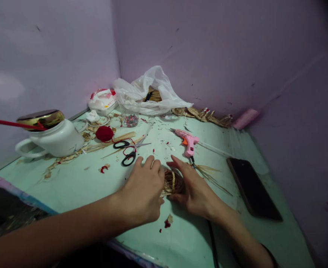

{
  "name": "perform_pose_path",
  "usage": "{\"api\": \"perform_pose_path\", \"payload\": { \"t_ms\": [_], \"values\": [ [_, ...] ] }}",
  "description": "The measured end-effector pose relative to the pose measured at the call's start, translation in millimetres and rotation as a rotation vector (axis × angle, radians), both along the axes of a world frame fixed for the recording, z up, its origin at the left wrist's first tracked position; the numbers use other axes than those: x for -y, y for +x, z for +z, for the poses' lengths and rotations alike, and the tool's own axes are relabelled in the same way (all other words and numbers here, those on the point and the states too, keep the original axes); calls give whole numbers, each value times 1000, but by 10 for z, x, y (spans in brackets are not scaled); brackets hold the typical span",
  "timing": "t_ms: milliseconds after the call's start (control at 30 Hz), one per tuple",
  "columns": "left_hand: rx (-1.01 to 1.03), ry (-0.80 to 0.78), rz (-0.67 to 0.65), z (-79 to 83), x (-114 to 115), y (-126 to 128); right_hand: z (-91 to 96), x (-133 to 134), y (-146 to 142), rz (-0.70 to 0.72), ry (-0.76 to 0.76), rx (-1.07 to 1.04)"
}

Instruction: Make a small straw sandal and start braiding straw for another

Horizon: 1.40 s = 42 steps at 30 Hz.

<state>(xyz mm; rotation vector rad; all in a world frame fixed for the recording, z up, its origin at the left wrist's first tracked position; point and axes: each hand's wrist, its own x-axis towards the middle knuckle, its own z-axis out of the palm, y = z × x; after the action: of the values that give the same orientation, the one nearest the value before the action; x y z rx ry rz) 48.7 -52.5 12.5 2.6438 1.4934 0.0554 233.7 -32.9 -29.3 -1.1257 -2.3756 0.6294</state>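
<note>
A small round piece of brown plaited straw (174, 182), with a paler braided strip across it, sits low over the table between my hands. My left hand (145, 190) is closed at its left side, and its fingers hide that part. My right hand (196, 190) curves around the other side, with the thumb below and the fingers above. Just beyond my left hand lie open scissors (133, 147) with black handles. Past my right hand is a pink glue gun (186, 141). Red scraps (167, 223) are scattered in front of my hands.
At the left stand a white mug (58, 139) with a gold lid and a red yarn ball (104, 134). A cup of beads (131, 117), a white plastic bag (155, 96) and husk figures (203, 114) line the back. A phone (253, 188) and black cord (212, 242) lie right.
</note>
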Motion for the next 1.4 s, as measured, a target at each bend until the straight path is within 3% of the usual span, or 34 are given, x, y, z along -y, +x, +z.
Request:
{"api": "perform_pose_path", "payload": {
  "t_ms": [200, 367, 700, 1133, 1300, 1400],
  "values": [
    [-53, -107, -137, 9, -261, -18, -102, 55, -69, -61, -26, -23],
    [-129, -69, -271, 50, -337, -13, -138, 61, -139, -104, 30, -68],
    [-61, -44, -427, -76, -493, 16, -217, 41, -166, -106, 79, -102],
    [-60, -25, -436, -131, -483, 32, -256, 42, -163, -84, 99, -91],
    [-43, -16, -307, 17, -407, -122, -160, 86, 10, -7, 92, -105],
    [123, -4, -236, 123, -421, -334, -35, 69, 223, -73, 45, -219]
  ]
}}
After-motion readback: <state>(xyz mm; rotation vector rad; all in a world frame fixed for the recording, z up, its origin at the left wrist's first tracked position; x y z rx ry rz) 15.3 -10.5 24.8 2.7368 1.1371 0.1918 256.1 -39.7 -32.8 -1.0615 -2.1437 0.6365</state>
